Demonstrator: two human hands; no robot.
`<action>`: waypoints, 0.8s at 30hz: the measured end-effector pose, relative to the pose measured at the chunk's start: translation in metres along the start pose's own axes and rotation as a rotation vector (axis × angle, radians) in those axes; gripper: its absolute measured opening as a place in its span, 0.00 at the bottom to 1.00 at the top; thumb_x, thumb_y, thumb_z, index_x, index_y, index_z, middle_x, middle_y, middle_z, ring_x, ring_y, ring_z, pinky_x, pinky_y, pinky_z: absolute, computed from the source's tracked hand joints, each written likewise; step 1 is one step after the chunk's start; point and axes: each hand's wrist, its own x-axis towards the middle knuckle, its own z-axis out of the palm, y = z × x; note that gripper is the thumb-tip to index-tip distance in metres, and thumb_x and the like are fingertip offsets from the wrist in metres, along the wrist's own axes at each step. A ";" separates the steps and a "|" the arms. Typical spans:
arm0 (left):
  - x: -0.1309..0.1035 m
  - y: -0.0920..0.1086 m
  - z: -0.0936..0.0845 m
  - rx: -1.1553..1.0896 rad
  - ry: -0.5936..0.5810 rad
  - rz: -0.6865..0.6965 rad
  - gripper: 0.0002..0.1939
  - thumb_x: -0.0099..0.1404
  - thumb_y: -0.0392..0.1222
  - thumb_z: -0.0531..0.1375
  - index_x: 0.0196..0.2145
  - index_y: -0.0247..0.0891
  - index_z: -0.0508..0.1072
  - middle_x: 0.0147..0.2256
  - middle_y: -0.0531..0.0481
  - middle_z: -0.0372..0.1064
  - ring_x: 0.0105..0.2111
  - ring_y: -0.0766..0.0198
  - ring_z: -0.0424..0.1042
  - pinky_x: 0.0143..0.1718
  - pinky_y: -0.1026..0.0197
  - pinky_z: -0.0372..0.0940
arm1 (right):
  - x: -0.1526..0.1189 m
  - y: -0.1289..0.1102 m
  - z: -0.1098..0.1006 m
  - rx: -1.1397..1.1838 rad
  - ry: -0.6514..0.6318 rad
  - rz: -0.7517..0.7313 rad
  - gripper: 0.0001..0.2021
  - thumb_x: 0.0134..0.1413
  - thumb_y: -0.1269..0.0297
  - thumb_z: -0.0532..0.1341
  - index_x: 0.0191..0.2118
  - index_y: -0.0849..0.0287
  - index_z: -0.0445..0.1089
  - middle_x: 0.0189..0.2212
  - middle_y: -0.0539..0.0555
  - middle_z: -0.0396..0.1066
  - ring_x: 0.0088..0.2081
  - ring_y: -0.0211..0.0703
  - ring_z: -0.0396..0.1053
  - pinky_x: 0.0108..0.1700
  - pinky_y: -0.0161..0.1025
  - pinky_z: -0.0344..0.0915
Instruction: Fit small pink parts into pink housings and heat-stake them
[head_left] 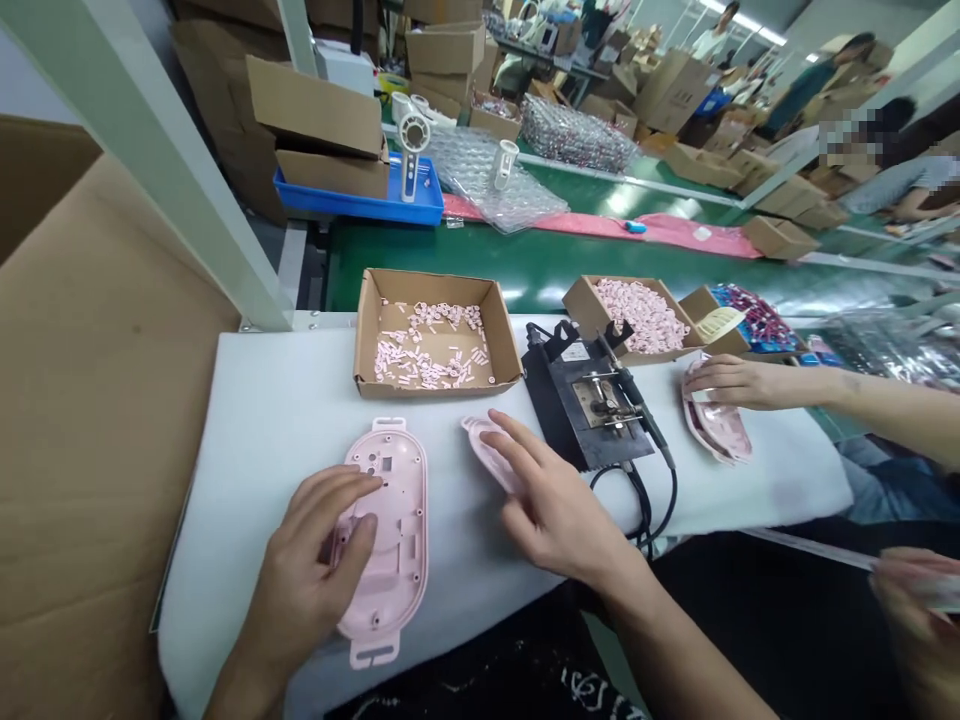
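A pink plastic shell (pixel 405 500) with slotted tabs at both ends lies on the white work surface. My left hand (pixel 319 550) rests over its left edge, fingers apart, thumb above the shell. To the right, my right hand (pixel 551 500) has its fingers on a second pink piece (pixel 491 450), which is tilted and partly covered by the fingers; the thumb is bent below it. Behind the two pieces stands an open cardboard box (pixel 439 385) with many small pink parts.
A black fixture (pixel 555 400) with a metal clamp and cables sits right of my right hand. Beyond it a co-worker's hand (pixel 724 380) touches pink pieces (pixel 727 435). Behind are a box of pink parts (pixel 641 315) and a green conveyor (pixel 450 255); large cardboard (pixel 97 420) stands at left.
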 end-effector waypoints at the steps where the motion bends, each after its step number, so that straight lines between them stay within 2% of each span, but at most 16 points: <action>1: 0.000 -0.005 -0.001 -0.049 0.008 -0.012 0.13 0.70 0.36 0.59 0.50 0.48 0.72 0.49 0.53 0.73 0.53 0.62 0.70 0.57 0.58 0.66 | 0.000 0.001 -0.003 0.003 -0.001 0.010 0.34 0.52 0.73 0.52 0.67 0.56 0.56 0.73 0.57 0.47 0.69 0.52 0.58 0.66 0.53 0.66; 5: 0.000 -0.012 0.000 -0.105 -0.008 0.002 0.14 0.69 0.35 0.58 0.51 0.48 0.72 0.49 0.52 0.73 0.56 0.61 0.68 0.58 0.56 0.66 | 0.004 0.004 -0.019 -0.062 0.017 0.058 0.28 0.58 0.75 0.50 0.63 0.51 0.63 0.72 0.53 0.49 0.63 0.52 0.67 0.61 0.52 0.72; 9: 0.002 -0.008 0.003 -0.004 -0.026 0.052 0.15 0.69 0.35 0.59 0.52 0.47 0.71 0.49 0.52 0.73 0.55 0.59 0.67 0.57 0.55 0.66 | 0.011 0.008 -0.026 -0.100 0.080 0.048 0.22 0.62 0.76 0.49 0.55 0.53 0.72 0.70 0.52 0.56 0.63 0.50 0.68 0.62 0.51 0.72; 14: 0.002 -0.007 0.006 0.005 -0.003 0.065 0.14 0.70 0.35 0.58 0.52 0.45 0.70 0.48 0.51 0.73 0.54 0.59 0.67 0.56 0.53 0.66 | 0.020 0.011 -0.008 0.003 0.138 0.028 0.25 0.61 0.80 0.46 0.54 0.56 0.71 0.66 0.54 0.62 0.64 0.44 0.65 0.66 0.49 0.67; 17: 0.001 -0.009 0.006 0.019 -0.013 0.090 0.14 0.70 0.34 0.58 0.52 0.44 0.70 0.48 0.50 0.73 0.54 0.58 0.66 0.56 0.52 0.66 | 0.020 0.006 0.002 -0.059 0.092 0.018 0.20 0.65 0.75 0.50 0.56 0.55 0.70 0.66 0.56 0.63 0.61 0.48 0.69 0.61 0.51 0.73; 20: 0.001 -0.009 0.007 0.036 -0.028 0.101 0.13 0.70 0.34 0.58 0.51 0.43 0.70 0.48 0.50 0.73 0.55 0.58 0.65 0.56 0.51 0.65 | 0.027 -0.001 -0.002 -0.134 0.235 -0.016 0.12 0.67 0.67 0.57 0.52 0.55 0.73 0.57 0.55 0.72 0.54 0.48 0.74 0.55 0.49 0.75; 22: 0.001 -0.008 0.007 0.035 -0.027 0.102 0.14 0.70 0.33 0.58 0.51 0.42 0.70 0.47 0.50 0.73 0.56 0.57 0.64 0.56 0.51 0.65 | 0.043 -0.008 -0.011 -0.148 0.347 -0.062 0.10 0.67 0.65 0.57 0.49 0.56 0.74 0.49 0.55 0.77 0.49 0.47 0.76 0.51 0.46 0.75; 24: 0.001 -0.007 0.007 0.030 -0.027 0.093 0.13 0.70 0.33 0.58 0.51 0.42 0.70 0.47 0.50 0.73 0.55 0.58 0.64 0.56 0.51 0.65 | 0.070 -0.014 -0.018 -0.182 0.320 -0.053 0.12 0.69 0.65 0.55 0.49 0.57 0.74 0.46 0.55 0.78 0.47 0.47 0.76 0.48 0.46 0.73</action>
